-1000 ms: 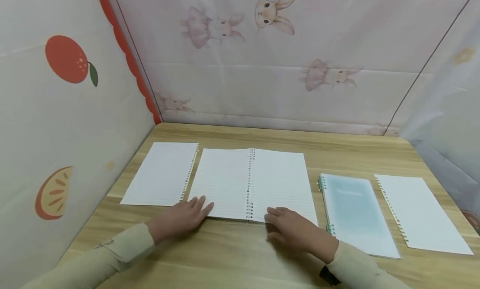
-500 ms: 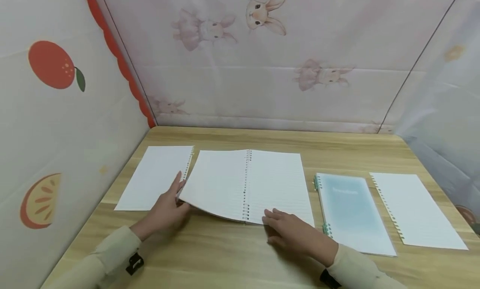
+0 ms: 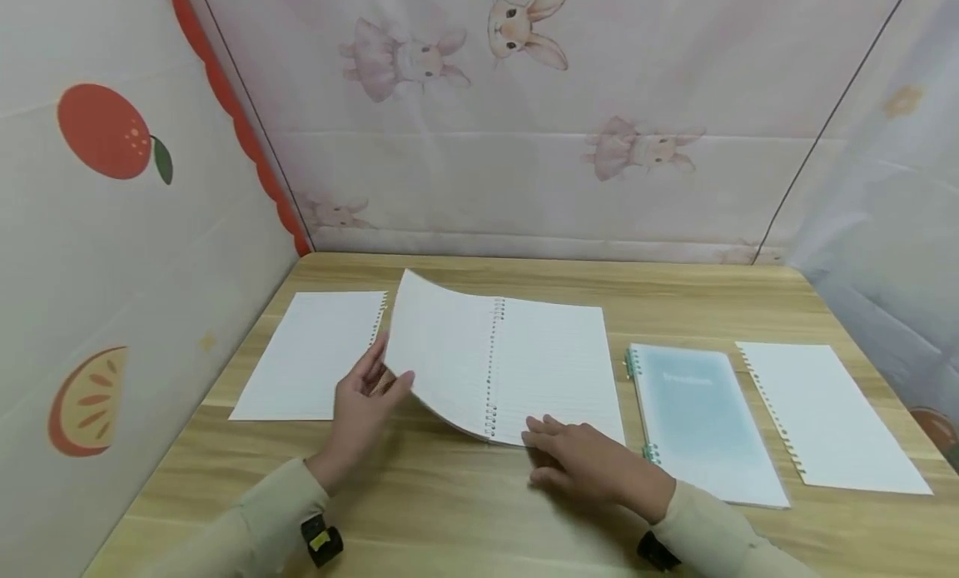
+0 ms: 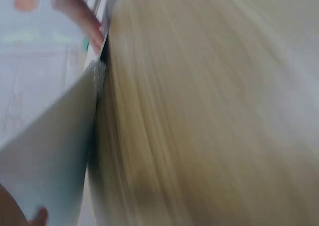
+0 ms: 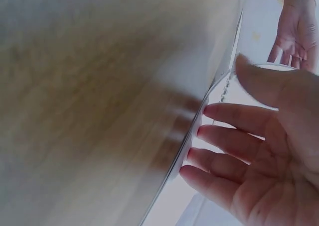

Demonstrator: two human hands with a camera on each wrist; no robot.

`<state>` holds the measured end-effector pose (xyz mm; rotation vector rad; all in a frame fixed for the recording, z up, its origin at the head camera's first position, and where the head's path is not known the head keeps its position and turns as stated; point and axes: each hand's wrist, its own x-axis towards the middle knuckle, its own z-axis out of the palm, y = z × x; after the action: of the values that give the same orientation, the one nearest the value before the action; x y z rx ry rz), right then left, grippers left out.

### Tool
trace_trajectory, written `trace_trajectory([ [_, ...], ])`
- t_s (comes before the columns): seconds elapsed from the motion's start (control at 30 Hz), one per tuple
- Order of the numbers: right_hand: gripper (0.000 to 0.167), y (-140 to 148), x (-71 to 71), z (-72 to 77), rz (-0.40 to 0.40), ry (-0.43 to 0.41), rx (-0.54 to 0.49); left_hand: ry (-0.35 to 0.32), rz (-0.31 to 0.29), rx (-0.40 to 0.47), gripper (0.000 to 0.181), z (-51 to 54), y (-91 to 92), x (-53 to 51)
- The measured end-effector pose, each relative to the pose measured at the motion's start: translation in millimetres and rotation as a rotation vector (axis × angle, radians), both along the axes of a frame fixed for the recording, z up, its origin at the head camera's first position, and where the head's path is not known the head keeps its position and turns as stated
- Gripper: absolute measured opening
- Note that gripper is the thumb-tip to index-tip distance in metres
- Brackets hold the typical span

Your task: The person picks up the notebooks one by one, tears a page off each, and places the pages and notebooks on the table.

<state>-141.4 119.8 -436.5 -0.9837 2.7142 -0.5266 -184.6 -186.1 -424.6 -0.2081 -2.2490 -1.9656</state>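
Note:
A spiral notebook [image 3: 558,357] with lined white pages lies spread on the table. Its left half is raised and bowed, and my left hand [image 3: 365,407] grips that half's outer edge, thumb on the near side and fingers partly hidden behind it. The pale underside of the raised cover [image 4: 52,141] shows in the left wrist view. On the lower part of the right-hand page rests my right hand [image 3: 592,465]. In the right wrist view, the right hand's fingers [image 5: 224,164] lie extended and slightly apart along the page's near edge.
A loose punched sheet [image 3: 318,353] lies left of the notebook. To the right are a blue-covered notebook [image 3: 700,420] with green rings and another loose sheet [image 3: 832,420]. Printed cloth walls [image 3: 517,186] stand around the wooden table [image 3: 449,511].
My left hand has gone from resting at the notebook's lower left corner to gripping its left edge, and has lifted that half off the table. The right hand has stayed in place.

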Motion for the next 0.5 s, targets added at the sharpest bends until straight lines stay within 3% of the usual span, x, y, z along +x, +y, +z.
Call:
trace_trajectory([
  [0.13, 0.049, 3, -2.2, 0.9, 0.034, -0.006, 0.003, 0.199, -0.067, -0.053, 0.076, -2.1, 27.4, 3.2],
  [0.3, 0.046, 6, -3.9, -0.9, 0.052, -0.012, 0.004, 0.45, -0.156, -0.293, 0.094, -3.9, 57.1, 7.2],
  [0.4, 0.045, 9, -4.2, -3.0, 0.057, -0.004, -0.012, 0.548, -0.184, -0.466, 0.093, -4.2, 69.7, 6.7],
  [0.5, 0.044, 11, -5.0, -4.0, 0.038, 0.016, -0.102, 0.598, -0.204, -0.602, 0.086, -3.0, 80.4, 7.8],
])
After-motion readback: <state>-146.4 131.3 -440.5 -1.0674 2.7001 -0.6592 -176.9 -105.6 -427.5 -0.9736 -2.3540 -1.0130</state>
